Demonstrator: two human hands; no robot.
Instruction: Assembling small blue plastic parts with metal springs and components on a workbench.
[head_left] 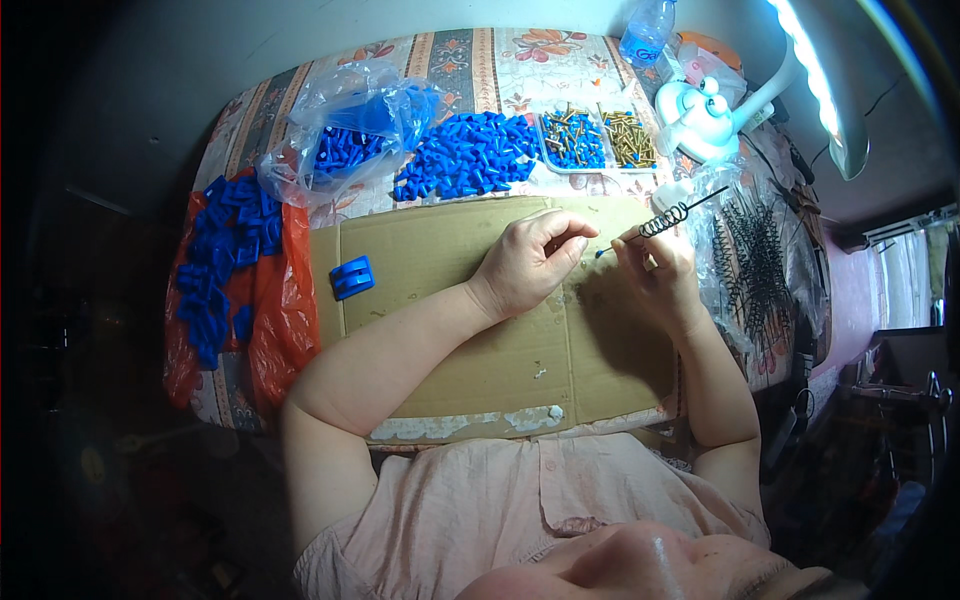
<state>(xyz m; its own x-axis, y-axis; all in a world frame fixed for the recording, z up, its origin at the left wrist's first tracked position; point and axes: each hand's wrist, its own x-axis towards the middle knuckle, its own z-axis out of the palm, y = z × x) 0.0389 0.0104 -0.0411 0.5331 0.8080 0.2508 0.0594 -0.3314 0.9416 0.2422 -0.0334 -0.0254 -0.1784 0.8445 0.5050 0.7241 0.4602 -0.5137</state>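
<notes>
My right hand (pixel 660 270) pinches a thin black wire rod with a spiral coil (pixel 663 220) around its middle. The rod slants up and to the right; at its lower end, a small dark blue tip (pixel 600 254) pokes out past my fingers. Just to the left, my left hand (pixel 530 262) hovers over the brown cardboard sheet (pixel 450 330), thumb and fingers drawn together. Whether anything small is between them is hidden. One blue square plastic piece (pixel 352 278) lies on the cardboard's left side.
Blue cone-shaped pieces (pixel 470 155) are heaped behind the cardboard, beside a clear bag (pixel 290 160) of blue parts. A divided tray (pixel 585 168) holds brass-coloured and blue pieces. Red bag (pixel 285 330) with blue parts, left; black coiled wires (pixel 755 260), right. Lamp (pixel 700 115) and bottle (pixel 650 30) stand behind.
</notes>
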